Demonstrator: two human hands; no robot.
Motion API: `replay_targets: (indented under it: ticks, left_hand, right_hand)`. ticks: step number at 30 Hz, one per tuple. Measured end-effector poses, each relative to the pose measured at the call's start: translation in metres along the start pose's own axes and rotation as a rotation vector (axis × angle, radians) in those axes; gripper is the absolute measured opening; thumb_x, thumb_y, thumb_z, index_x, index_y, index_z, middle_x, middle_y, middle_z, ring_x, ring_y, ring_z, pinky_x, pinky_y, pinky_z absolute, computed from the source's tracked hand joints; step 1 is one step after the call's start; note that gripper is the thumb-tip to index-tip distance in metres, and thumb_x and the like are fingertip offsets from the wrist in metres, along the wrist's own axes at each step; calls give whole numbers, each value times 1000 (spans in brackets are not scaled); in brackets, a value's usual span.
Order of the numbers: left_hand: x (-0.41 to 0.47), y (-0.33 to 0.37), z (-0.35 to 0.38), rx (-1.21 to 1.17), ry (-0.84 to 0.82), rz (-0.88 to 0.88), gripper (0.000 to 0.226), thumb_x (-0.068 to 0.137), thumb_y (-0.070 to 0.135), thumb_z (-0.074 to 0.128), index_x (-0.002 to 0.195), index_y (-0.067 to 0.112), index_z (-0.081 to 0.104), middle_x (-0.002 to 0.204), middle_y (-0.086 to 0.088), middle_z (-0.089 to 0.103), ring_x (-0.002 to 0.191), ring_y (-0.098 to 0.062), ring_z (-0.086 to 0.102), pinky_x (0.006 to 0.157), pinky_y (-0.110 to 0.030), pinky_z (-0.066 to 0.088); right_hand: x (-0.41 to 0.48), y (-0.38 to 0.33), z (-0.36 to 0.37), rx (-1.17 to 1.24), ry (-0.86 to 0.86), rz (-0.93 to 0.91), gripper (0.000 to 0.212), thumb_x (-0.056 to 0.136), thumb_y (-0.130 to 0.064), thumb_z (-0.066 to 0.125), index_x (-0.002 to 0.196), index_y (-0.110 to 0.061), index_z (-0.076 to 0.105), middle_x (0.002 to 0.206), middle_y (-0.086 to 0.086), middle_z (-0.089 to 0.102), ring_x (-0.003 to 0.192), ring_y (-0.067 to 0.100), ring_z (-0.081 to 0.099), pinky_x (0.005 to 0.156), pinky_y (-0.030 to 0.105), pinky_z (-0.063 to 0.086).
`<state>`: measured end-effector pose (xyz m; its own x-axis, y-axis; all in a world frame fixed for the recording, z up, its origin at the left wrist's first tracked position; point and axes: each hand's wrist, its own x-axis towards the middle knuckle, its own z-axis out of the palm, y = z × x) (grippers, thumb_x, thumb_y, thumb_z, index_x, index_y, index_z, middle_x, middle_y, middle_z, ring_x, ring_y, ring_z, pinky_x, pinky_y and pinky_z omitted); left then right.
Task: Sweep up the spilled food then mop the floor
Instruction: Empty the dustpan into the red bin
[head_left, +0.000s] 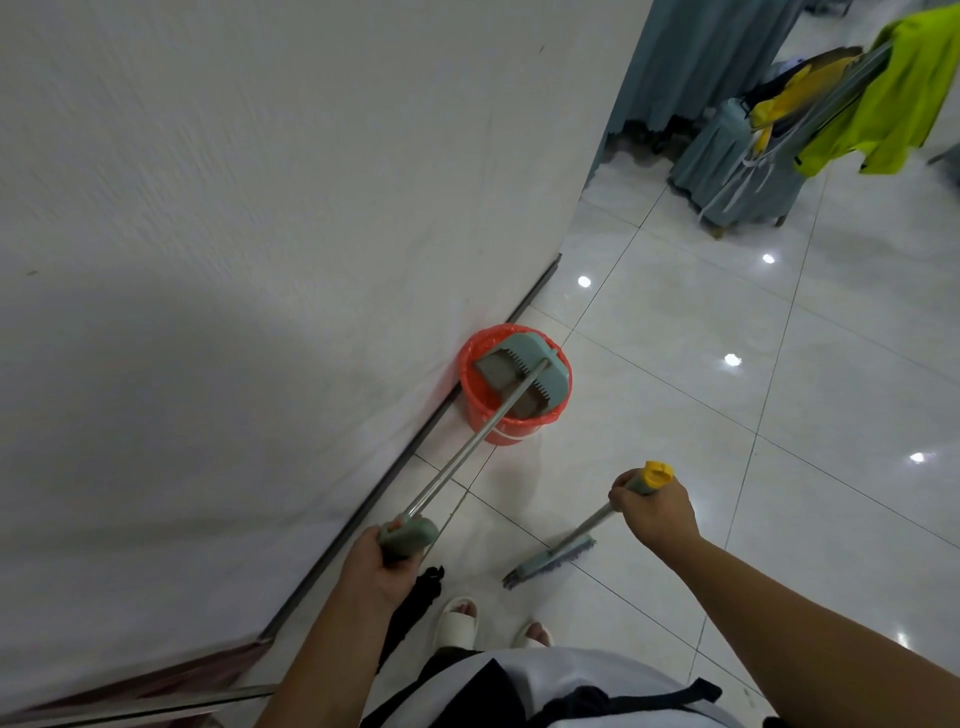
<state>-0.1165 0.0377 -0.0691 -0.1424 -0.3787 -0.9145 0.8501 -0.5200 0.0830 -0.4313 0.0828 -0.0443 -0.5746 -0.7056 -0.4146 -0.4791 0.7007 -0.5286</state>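
Observation:
My left hand (382, 564) grips the green handle of a long metal-shafted dustpan (524, 371), whose teal pan is tipped over the mouth of a red bin (498, 423) lined with a red bag, standing against the white wall. My right hand (655, 512) grips the yellow-capped top of a broom's handle. The broom (551, 564) stands upright beside me, and its blue-grey bristle head rests on the white tiled floor in front of my feet. No spilled food shows on the floor in this view.
The white wall (234, 260) with a dark baseboard runs along my left. At the far right a chair with a grey-blue cover (737, 171) carries a neon-green garment (893, 98), and a grey-blue curtain hangs behind it. Glossy white tiles (753, 389) spread to the right.

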Motion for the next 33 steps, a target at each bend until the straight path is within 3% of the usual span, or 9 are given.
replay_targets:
  ticks: [5,10,15,21,24,28,33]
  left_hand:
    - [-1,0,-4,11,-25,-32,26,104,14,40,88,-1,54,83,-14,57,52,-25,69,35,-32,53]
    - [-6,-4,13,84,-56,-7,23,101,6,39,81,4,50,80,-11,51,51,-24,68,38,-31,54]
    - [-18,2,16,233,-71,93,23,100,7,42,80,7,51,78,-8,48,65,-18,55,46,-28,58]
    - [-49,14,43,608,-99,330,22,94,26,63,87,5,63,57,-5,52,44,-12,53,47,-26,53]
    - [-67,15,72,823,-117,509,33,91,37,66,86,5,64,52,-3,52,45,-17,52,53,-32,52]
    - [-86,17,108,1217,-247,686,40,93,45,61,86,6,64,48,0,55,47,-26,61,57,-39,56]
    - [-95,10,148,1602,-477,793,41,93,45,60,83,6,67,55,-5,57,53,-29,65,49,-29,57]
  right_hand:
    - [-1,2,1,0,-8,-15,9,79,-13,69,73,-19,72,74,-1,66,71,18,60,63,28,46]
    - [-3,1,0,6,-2,-3,6,78,-13,69,75,-17,72,74,-1,67,71,17,60,64,29,48]
    - [-7,4,-2,24,13,6,7,78,-13,69,73,-18,72,74,0,67,71,18,61,65,30,49]
    - [-11,10,-7,31,36,11,13,79,-13,70,70,-23,70,74,0,67,73,20,63,68,34,53]
    - [-15,18,-13,45,60,37,19,79,-12,70,67,-27,68,76,0,68,74,22,63,70,37,55]
    - [-28,33,-22,48,73,39,25,80,-12,71,66,-31,65,79,4,68,73,24,63,65,34,52]
    - [-47,53,-32,7,91,46,19,80,-11,72,71,-27,68,84,8,67,73,24,62,62,26,45]
